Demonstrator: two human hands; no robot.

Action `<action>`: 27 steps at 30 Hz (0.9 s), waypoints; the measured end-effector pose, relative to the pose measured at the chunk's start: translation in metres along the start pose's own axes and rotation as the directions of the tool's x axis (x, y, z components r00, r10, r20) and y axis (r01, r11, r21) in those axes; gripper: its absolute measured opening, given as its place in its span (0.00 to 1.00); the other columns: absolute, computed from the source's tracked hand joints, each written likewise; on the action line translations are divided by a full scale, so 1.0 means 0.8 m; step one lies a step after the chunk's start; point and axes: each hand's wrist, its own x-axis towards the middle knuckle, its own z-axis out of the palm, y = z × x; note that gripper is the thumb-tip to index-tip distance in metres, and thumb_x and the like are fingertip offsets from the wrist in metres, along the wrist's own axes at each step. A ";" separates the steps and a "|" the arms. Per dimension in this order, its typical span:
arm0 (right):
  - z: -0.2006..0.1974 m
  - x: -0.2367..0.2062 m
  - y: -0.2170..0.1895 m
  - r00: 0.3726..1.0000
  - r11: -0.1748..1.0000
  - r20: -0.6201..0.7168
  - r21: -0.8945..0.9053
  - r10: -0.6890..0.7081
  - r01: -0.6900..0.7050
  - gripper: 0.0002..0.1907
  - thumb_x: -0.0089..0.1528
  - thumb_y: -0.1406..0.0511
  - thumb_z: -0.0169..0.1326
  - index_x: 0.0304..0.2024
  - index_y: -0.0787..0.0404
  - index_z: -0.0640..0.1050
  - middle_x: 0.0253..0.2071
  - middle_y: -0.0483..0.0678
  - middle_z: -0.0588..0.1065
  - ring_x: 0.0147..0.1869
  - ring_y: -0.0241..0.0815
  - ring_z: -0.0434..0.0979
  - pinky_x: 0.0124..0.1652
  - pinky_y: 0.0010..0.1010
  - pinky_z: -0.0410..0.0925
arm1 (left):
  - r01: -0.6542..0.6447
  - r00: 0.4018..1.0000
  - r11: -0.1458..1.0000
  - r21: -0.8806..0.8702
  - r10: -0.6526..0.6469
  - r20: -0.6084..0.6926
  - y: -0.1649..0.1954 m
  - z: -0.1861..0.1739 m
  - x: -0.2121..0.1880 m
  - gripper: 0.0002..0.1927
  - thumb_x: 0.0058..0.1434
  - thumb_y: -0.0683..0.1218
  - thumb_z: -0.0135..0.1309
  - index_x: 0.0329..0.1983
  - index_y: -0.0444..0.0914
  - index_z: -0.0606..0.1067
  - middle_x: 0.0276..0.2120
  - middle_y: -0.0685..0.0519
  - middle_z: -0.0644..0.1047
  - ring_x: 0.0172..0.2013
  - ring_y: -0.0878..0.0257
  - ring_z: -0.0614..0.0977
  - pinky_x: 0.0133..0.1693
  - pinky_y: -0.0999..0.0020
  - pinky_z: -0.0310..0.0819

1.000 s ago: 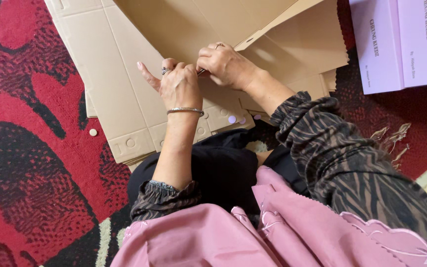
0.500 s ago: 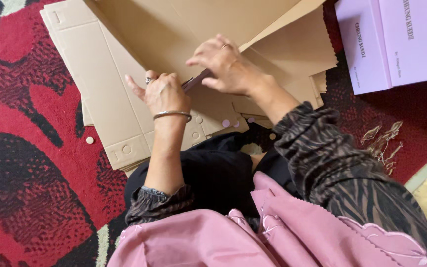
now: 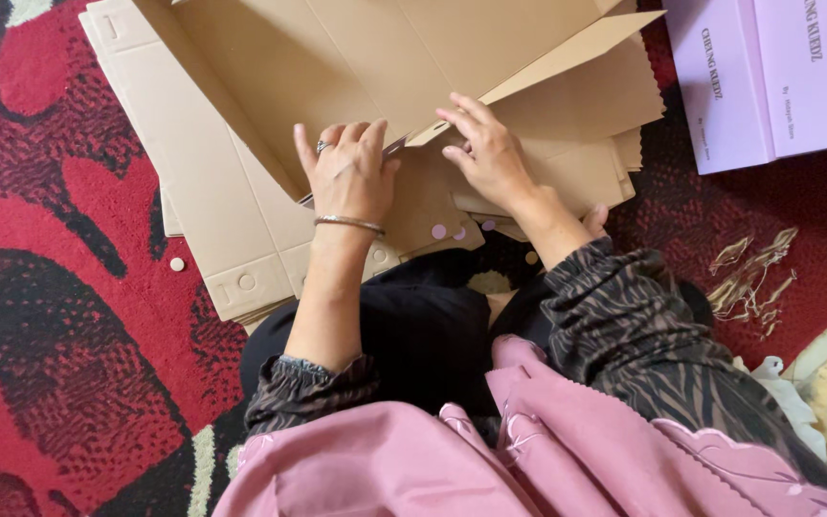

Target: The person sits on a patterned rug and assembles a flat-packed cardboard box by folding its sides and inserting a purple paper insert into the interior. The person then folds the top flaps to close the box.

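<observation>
Flat cardboard sheets [image 3: 241, 191] stacked on the rug [image 3: 59, 316], both hands on them, boxes [image 3: 768, 77] to the right

**Matt card, woven pile, smooth cloth**

Matt brown cardboard sheets [image 3: 241, 172], smooth, creased. Rough woven red-and-black carpet [image 3: 59, 316]. Shiny metal bangle [image 3: 348, 223]. Smooth pink cloth [image 3: 413, 460]. Matt lilac card boxes [image 3: 768, 77].
</observation>
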 end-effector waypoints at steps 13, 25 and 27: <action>0.010 0.013 0.003 0.934 0.941 -0.147 -0.148 -0.326 0.305 0.06 0.61 0.69 0.64 0.39 0.59 0.79 0.41 0.47 0.77 0.48 0.49 0.78 0.50 0.39 0.71 | 0.152 0.982 0.987 -0.047 -0.146 0.120 -0.011 0.013 0.016 0.05 0.61 0.43 0.55 0.34 0.40 0.80 0.34 0.48 0.80 0.37 0.46 0.81 0.39 0.52 0.75; 0.016 0.017 0.059 0.838 0.770 -0.097 0.462 0.537 -0.440 0.25 0.69 0.49 0.55 0.38 0.68 0.78 0.40 0.57 0.76 0.36 0.41 0.80 0.35 0.29 0.74 | 0.161 0.980 0.977 -0.141 -0.141 0.140 -0.010 0.005 0.015 0.05 0.63 0.44 0.55 0.36 0.41 0.81 0.35 0.49 0.81 0.39 0.46 0.81 0.41 0.53 0.74; 0.004 0.018 0.076 0.683 0.501 0.145 0.574 0.716 -0.648 0.32 0.68 0.42 0.52 0.42 0.67 0.77 0.37 0.59 0.78 0.35 0.42 0.81 0.34 0.28 0.74 | 0.150 0.981 0.975 -0.163 -0.126 0.149 -0.010 0.005 0.015 0.05 0.62 0.45 0.56 0.35 0.41 0.81 0.34 0.48 0.80 0.37 0.46 0.81 0.40 0.52 0.74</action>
